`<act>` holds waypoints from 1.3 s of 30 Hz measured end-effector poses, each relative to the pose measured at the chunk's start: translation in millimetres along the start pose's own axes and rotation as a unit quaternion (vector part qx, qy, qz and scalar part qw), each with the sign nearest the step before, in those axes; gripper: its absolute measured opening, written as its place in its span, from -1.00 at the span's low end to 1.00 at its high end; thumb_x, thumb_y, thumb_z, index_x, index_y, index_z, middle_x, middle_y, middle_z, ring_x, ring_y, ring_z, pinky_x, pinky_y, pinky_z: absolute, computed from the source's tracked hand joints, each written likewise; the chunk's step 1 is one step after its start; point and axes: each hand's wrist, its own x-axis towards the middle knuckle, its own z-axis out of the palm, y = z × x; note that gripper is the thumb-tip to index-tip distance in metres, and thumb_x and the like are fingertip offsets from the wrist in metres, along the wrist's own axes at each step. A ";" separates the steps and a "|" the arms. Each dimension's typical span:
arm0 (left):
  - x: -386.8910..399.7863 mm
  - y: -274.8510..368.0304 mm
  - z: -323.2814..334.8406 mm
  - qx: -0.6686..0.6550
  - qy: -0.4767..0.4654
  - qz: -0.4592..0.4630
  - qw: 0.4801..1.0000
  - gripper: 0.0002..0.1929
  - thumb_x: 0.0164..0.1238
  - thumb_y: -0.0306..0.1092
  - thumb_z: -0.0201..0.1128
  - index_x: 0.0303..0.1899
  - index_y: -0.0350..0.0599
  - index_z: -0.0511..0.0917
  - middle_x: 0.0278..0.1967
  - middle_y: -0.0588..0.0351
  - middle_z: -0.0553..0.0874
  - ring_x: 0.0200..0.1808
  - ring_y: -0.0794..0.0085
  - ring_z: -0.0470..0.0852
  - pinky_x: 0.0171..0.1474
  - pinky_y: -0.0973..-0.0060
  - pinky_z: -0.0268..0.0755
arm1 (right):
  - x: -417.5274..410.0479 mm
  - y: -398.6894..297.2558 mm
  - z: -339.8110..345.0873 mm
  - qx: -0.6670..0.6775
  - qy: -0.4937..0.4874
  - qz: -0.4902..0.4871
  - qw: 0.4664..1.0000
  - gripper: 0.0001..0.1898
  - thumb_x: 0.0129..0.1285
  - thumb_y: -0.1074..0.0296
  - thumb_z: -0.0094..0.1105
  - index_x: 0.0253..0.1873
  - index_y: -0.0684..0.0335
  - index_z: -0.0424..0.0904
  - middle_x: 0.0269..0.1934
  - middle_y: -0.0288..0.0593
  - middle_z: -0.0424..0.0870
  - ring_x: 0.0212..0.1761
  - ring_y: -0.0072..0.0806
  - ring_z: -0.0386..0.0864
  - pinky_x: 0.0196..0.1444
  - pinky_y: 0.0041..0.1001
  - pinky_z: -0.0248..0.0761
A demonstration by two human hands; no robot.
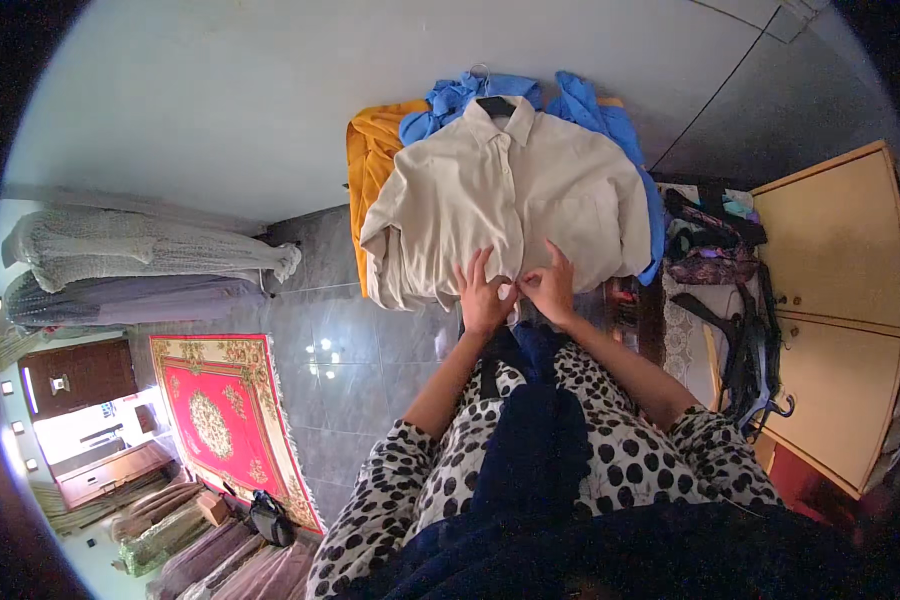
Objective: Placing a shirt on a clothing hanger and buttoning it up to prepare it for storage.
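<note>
A cream button-up shirt (pixel 450 195) hangs on a dark hanger (pixel 496 106) with a metal hook, its collar at the top and a button placket down the middle. At the lower part of the placket, my left hand (pixel 484 291) pinches the fabric between thumb and index finger, other fingers spread. My right hand (pixel 549 286) pinches the placket edge close beside it. Whether a button lies between the fingertips cannot be told. Behind the shirt are blue garments (pixel 585 105) and a mustard-yellow garment (pixel 371 150).
Black hangers (pixel 750 352) and dark folded clothes (pixel 712 240) lie on a lace-covered surface at right, beside a wooden cabinet (pixel 832 247). A red patterned rug (pixel 217 412) covers grey floor tiles. Long gowns (pixel 150 247) hang at left; more stand at lower left near a black bag (pixel 271 517).
</note>
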 end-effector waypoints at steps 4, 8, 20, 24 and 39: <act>-0.7 5.8 -4.3 -0.032 0.022 -0.012 0.999 -0.85 0.00 -0.24 0.45 -0.39 -0.01 0.72 0.35 0.07 0.36 0.43 0.07 0.23 0.40 -0.18 -0.05 | 0.9 6.3 3.4 0.048 -0.017 -0.017 0.999 -0.87 -0.03 0.25 0.45 -0.34 0.08 0.77 0.39 0.08 0.26 0.41 -0.01 0.22 0.38 -0.16 0.09; -2.2 11.0 -5.6 -0.048 0.011 -0.020 0.999 -0.85 0.01 -0.26 0.45 -0.37 -0.02 0.74 0.34 0.03 0.37 0.40 0.07 0.28 0.38 -0.06 0.06 | 2.6 14.1 0.9 0.074 -0.038 -0.029 0.996 -0.86 0.02 0.29 0.43 -0.28 0.11 0.76 0.38 0.07 0.26 0.40 -0.03 0.24 0.38 -0.18 0.10; -2.8 -2.1 3.3 -0.161 0.017 -0.083 0.983 -0.84 0.00 -0.27 0.51 -0.34 0.02 0.77 0.35 -0.02 0.34 0.36 0.04 0.32 0.35 0.23 0.24 | 9.9 29.6 1.0 0.137 -0.097 -0.047 0.985 -0.84 0.07 0.27 0.42 -0.26 0.14 0.74 0.41 0.02 0.22 0.41 -0.03 0.21 0.39 -0.20 0.11; -2.5 -6.4 6.2 -0.190 0.004 -0.073 0.979 -0.85 0.02 -0.28 0.50 -0.34 0.00 0.77 0.34 -0.01 0.35 0.37 0.05 0.32 0.37 0.23 0.23 | 13.6 30.2 -3.1 0.134 -0.067 -0.089 0.985 -0.84 -0.02 0.29 0.46 -0.30 0.12 0.74 0.39 0.00 0.25 0.38 -0.01 0.25 0.34 -0.15 0.17; 5.4 2.7 -2.7 -0.066 0.024 -0.051 0.996 -0.81 -0.02 -0.18 0.51 -0.38 0.02 0.76 0.30 0.01 0.40 0.39 0.09 0.29 0.34 0.04 0.17 | 11.2 2.7 -15.2 0.081 -0.053 -0.068 0.993 -0.90 0.06 0.26 0.40 -0.36 0.09 0.72 0.43 -0.27 0.21 0.47 -0.11 0.09 0.35 0.33 -0.15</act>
